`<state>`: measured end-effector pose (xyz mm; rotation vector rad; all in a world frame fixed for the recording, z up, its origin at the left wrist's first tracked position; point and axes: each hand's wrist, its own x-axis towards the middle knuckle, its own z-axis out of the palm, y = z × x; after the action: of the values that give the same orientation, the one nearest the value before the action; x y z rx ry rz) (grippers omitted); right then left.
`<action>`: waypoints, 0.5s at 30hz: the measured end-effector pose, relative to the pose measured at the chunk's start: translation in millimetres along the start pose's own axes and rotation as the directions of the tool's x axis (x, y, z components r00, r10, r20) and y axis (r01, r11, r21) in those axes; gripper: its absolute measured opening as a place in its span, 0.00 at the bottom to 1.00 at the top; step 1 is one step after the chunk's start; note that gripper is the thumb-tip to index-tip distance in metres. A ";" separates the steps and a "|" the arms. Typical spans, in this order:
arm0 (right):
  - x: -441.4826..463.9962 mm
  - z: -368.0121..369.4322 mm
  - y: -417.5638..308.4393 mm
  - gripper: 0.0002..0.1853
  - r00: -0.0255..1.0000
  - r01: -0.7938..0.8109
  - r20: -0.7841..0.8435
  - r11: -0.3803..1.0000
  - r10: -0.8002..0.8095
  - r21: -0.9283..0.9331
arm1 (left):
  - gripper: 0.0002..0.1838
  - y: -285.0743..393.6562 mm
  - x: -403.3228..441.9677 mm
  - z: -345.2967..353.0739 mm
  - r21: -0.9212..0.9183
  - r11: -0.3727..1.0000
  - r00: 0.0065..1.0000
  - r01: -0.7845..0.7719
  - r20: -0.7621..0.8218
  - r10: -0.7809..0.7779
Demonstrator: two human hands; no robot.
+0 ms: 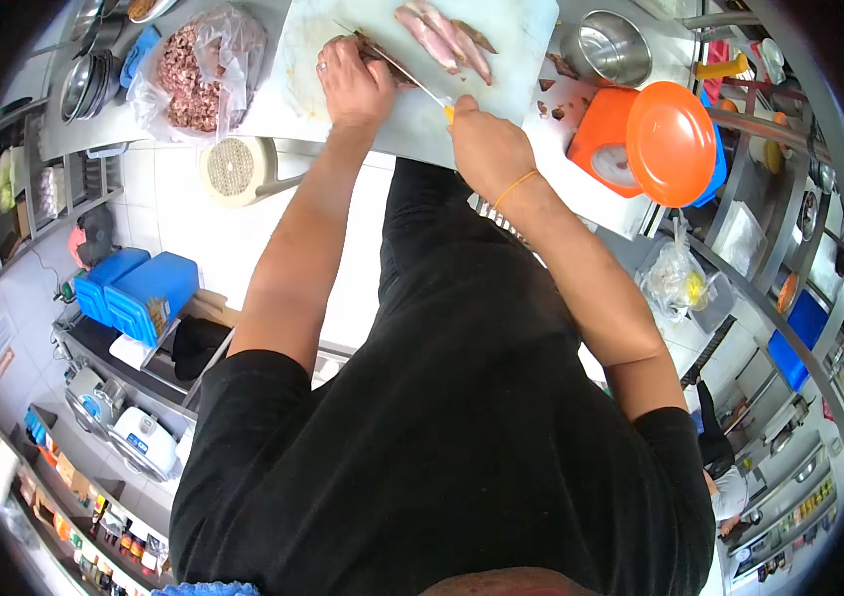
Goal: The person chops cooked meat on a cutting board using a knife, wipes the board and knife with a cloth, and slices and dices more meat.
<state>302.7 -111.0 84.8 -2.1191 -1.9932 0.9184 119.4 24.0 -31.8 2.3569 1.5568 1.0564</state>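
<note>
My right hand [491,149] is closed around the yellow handle of a knife [429,90]. Its long blade slants up and left across the white cutting board [516,60], reaching my left hand's fingers. My left hand [354,81], with a ring on one finger, presses down on a dark piece of meat [397,74] beside the blade. Most of that piece is hidden by the fingers and the knife. Farther up the board lie several pale pink strips of raw meat [432,38].
A clear bag of chopped meat [188,84] sits left of the board. On the right are a steel pot [613,48], dark scraps [558,111], an orange scale [593,139] and an orange plate [671,142]. Below the counter stands a beige stool [238,171].
</note>
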 end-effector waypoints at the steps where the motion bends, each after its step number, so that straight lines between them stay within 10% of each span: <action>1: -2.5 0.1 1.1 0.12 1.000 -0.015 0.013 1.000 0.015 0.002 | 0.18 0.8 1.2 -0.4 0.013 1.000 1.000 -0.020 -0.017 0.021; 15: 15.4 12.7 4.2 0.16 1.000 -0.015 0.020 1.000 0.015 0.015 | 0.18 2.7 2.0 -2.6 0.003 0.998 0.996 0.067 0.058 -0.067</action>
<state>299.9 -101.4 67.0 -2.1280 -1.9759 0.9570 120.4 23.8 -27.6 2.2968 1.6041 0.9654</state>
